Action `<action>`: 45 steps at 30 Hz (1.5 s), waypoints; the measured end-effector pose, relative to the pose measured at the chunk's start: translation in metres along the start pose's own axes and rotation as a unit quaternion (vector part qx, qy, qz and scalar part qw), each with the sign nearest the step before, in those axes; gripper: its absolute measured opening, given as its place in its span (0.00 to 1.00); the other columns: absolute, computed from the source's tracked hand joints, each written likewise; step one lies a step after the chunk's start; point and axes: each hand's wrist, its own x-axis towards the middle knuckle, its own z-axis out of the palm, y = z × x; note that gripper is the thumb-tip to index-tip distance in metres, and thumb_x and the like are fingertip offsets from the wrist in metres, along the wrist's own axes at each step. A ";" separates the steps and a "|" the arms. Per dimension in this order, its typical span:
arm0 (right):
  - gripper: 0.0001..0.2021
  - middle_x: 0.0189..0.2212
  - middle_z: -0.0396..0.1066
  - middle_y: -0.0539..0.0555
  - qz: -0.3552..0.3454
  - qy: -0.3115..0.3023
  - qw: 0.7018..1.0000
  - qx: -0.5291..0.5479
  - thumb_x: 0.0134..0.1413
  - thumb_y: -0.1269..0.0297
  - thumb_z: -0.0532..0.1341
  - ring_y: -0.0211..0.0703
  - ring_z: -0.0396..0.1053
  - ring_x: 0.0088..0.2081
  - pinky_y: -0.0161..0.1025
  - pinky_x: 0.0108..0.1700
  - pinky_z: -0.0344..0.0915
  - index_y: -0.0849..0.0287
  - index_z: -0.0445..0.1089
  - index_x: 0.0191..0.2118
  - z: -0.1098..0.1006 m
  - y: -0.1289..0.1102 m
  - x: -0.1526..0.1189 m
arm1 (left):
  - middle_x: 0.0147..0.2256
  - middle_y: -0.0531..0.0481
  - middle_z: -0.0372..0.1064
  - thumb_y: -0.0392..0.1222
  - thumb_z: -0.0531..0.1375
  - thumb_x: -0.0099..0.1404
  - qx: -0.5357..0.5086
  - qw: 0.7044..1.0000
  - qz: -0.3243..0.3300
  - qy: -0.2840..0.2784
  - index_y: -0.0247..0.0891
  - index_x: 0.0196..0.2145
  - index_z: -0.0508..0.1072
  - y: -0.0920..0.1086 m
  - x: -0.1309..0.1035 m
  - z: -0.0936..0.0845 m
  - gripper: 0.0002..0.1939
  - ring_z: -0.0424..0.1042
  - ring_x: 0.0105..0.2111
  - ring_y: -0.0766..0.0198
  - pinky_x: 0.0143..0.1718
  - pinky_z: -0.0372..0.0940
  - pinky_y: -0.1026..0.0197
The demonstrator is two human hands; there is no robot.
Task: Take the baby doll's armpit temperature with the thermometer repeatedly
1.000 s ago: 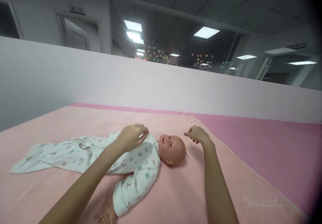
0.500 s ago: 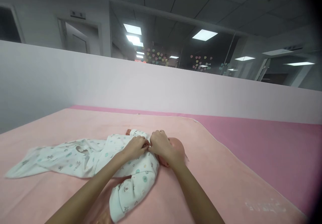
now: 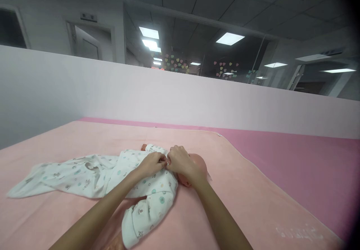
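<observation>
A baby doll [image 3: 199,163] lies on its back, its head to the right and partly covered by my right wrist. It wears a white baby gown [image 3: 135,187] printed with small green and brown figures, the long lower part spread out to the left. At the doll's neck, my left hand [image 3: 153,163] pinches the gown's collar between thumb and fingers. My right hand [image 3: 180,162] meets it there, fingers curled on the collar edge. The fingertips nearly touch, and what lies exactly between them is hidden.
Under the doll is a peach blanket [image 3: 239,201] with a pale edge, over a pink mat [image 3: 295,160]. A low white partition [image 3: 180,96] stands behind. Beyond it are a window with heart stickers [image 3: 176,63] and a doorway [image 3: 91,42] at left.
Both hands stay at the doll's collar, with only a slight shift of the fingers. The doll and gown lie as before; the view has moved a little.
</observation>
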 end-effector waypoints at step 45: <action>0.12 0.18 0.58 0.46 0.012 -0.045 0.984 0.169 0.48 0.70 0.57 0.35 0.55 0.25 0.35 0.39 0.51 0.57 0.66 0.17 0.007 0.018 -0.002 | 0.30 0.48 0.69 0.39 0.49 0.60 0.021 0.997 0.014 0.072 0.38 0.30 0.73 0.002 -0.004 0.012 0.13 0.66 0.31 0.61 0.33 0.57 0.62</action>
